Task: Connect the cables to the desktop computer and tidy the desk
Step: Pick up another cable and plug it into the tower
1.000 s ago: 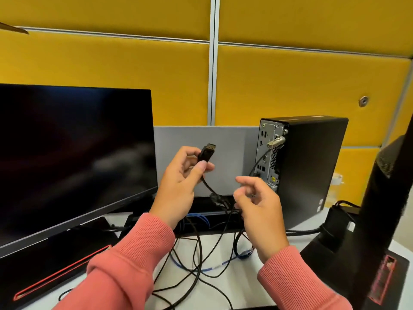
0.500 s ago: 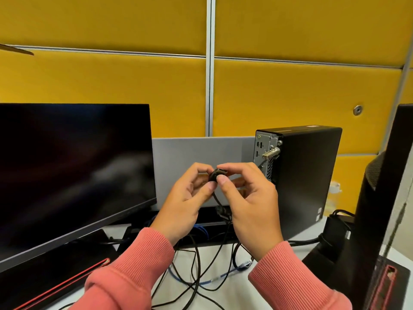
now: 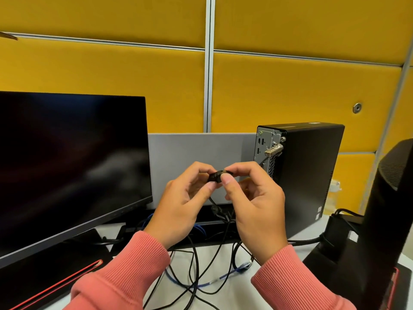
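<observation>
Pinching the black plug (image 3: 216, 176) from both sides, left hand (image 3: 182, 203) and right hand (image 3: 257, 203) hold it just left of the desktop computer (image 3: 306, 175); probably orienting it for the rear ports.

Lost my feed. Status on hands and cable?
Both hands, left and right, pinch the black cable plug. Not yet at the desktop computer. Loose cables tangled on desk below.

Black plug (image 3: 216, 176), pink ribbed sleeves (image 3: 131, 268)
</observation>
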The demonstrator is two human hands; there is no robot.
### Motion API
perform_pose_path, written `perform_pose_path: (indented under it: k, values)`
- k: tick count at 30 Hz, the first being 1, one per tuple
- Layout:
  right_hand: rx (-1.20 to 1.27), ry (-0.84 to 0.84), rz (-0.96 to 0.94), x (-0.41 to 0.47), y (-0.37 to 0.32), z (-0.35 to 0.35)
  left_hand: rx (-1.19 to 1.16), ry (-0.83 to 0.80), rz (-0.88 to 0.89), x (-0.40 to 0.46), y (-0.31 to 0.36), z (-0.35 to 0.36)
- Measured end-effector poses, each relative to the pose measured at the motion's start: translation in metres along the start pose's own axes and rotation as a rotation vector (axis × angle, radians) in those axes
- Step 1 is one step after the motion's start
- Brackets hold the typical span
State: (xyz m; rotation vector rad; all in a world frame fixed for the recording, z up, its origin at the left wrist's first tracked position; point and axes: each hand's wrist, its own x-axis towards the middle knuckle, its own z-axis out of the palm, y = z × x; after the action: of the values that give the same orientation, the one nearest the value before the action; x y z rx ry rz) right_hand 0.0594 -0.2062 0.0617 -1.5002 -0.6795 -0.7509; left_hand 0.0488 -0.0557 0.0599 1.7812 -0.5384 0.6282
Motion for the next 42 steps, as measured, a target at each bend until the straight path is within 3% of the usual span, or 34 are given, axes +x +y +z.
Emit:
perform_pose_path:
  k: [7,16,23,32,34,38,40,42]
  values:
    - [-0.045,-0.046,0.009,0.002,0.007,0.001,0.09,0.001,0.0,0.001,-0.008,-0.006]
    - [-0.132,0.018,-0.087,0.003,0.012,0.003,0.114,-0.009,0.015,0.003,-0.012,-0.002]
    - [-0.042,0.02,-0.004,0.009,0.013,-0.001,-0.028,-0.039,-0.046,0.009,-0.016,0.001]
    - [-0.036,-0.026,-0.034,0.018,0.015,-0.005,-0.127,-0.08,-0.071,0.02,-0.022,-0.002]
    - [-0.036,0.106,-0.055,0.032,0.018,-0.012,-0.15,-0.104,-0.076,0.025,-0.022,-0.001]
    - [-0.196,0.545,-0.063,0.079,0.026,-0.03,-0.181,-0.127,-0.063,0.043,-0.027,0.001]
    - [-0.295,0.617,0.02,0.099,0.031,-0.033,-0.156,-0.134,-0.056,0.054,-0.032,0.003]
    - [-0.355,0.573,0.097,0.113,0.041,-0.029,-0.122,-0.121,-0.061,0.066,-0.038,0.005]
